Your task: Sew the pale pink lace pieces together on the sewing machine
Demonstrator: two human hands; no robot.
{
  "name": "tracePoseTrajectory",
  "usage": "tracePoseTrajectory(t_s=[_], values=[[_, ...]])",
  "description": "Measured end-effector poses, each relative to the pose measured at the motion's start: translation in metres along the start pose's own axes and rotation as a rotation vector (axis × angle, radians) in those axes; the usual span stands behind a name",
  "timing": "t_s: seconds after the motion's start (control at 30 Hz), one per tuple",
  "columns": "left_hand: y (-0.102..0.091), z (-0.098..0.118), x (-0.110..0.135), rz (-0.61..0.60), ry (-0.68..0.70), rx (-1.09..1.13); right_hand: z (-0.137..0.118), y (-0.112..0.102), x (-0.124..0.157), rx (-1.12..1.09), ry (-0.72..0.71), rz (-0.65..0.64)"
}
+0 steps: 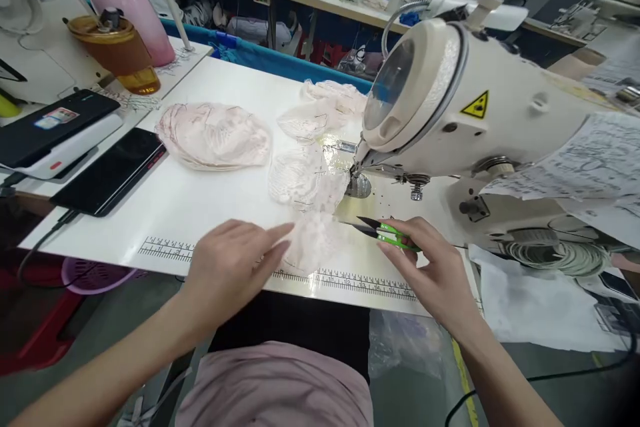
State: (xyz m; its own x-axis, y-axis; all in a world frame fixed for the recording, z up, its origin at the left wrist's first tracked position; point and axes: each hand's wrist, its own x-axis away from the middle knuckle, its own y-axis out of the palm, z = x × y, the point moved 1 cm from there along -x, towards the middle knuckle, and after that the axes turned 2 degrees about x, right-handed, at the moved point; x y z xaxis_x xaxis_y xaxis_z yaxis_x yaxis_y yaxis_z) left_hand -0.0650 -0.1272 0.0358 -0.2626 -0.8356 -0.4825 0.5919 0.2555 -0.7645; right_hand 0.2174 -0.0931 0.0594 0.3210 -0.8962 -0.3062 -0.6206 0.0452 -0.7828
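Note:
My left hand (233, 267) rests near the front edge of the white sewing table (210, 207), fingers stretched out and touching a piece of pale pink lace fabric (315, 243). My right hand (430, 273) is closed around green thread snips (383, 232), whose dark blades point left toward the lace. The lace runs up to the needle area (356, 170) of the white sewing machine (475, 113).
A stack of pink lace cups (215, 135) and more lace pieces (325, 110) lie further back. Two phones (107, 173) and a device lie at the left, with an amber jar (117, 47) and a pink bottle (133, 3). Printed papers (585, 167) drape over the machine. A ruler strip (350, 278) marks the table edge.

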Motion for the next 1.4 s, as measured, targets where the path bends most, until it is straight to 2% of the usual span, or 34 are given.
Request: tracePoseTrajectory(t_s=[0.07,0.17,0.27,0.33,0.43,0.53,0.73,0.83,0.93,1.07,1.27,1.4], values=[[0.001,-0.006,-0.012,0.012,-0.048,-0.064,-0.003,0.005,-0.003,0.009,-0.052,0.003],[0.012,-0.009,-0.026,-0.086,-0.200,-0.056,-0.007,0.013,-0.007,0.036,-0.079,-0.019],[0.027,-0.007,-0.032,-0.203,-0.322,0.075,-0.008,0.019,-0.011,0.129,-0.139,-0.012],[0.034,-0.008,-0.034,-0.230,-0.349,0.188,-0.008,0.022,-0.013,0.203,-0.198,0.002],[0.039,-0.010,-0.038,-0.249,-0.331,0.274,-0.007,0.025,-0.017,0.233,-0.239,0.011],[0.042,-0.011,-0.046,-0.274,-0.286,0.242,-0.007,0.027,-0.018,0.203,-0.223,0.023],[0.057,-0.001,-0.061,-0.184,-0.114,-0.166,-0.009,0.031,-0.020,0.041,-0.120,0.041],[0.061,0.001,-0.066,-0.166,-0.086,-0.229,-0.011,0.034,-0.024,-0.113,-0.023,0.025],[0.057,-0.003,-0.067,-0.143,-0.176,-0.100,-0.014,0.038,-0.031,-0.217,0.046,-0.005],[0.044,-0.012,-0.066,-0.041,-0.378,0.270,-0.017,0.041,-0.036,-0.235,0.024,0.006],[0.032,-0.012,-0.072,0.013,-0.397,0.452,-0.016,0.040,-0.036,-0.218,0.033,0.071],[0.031,-0.014,-0.073,0.069,-0.469,0.776,-0.015,0.034,-0.035,-0.182,0.025,0.050]])
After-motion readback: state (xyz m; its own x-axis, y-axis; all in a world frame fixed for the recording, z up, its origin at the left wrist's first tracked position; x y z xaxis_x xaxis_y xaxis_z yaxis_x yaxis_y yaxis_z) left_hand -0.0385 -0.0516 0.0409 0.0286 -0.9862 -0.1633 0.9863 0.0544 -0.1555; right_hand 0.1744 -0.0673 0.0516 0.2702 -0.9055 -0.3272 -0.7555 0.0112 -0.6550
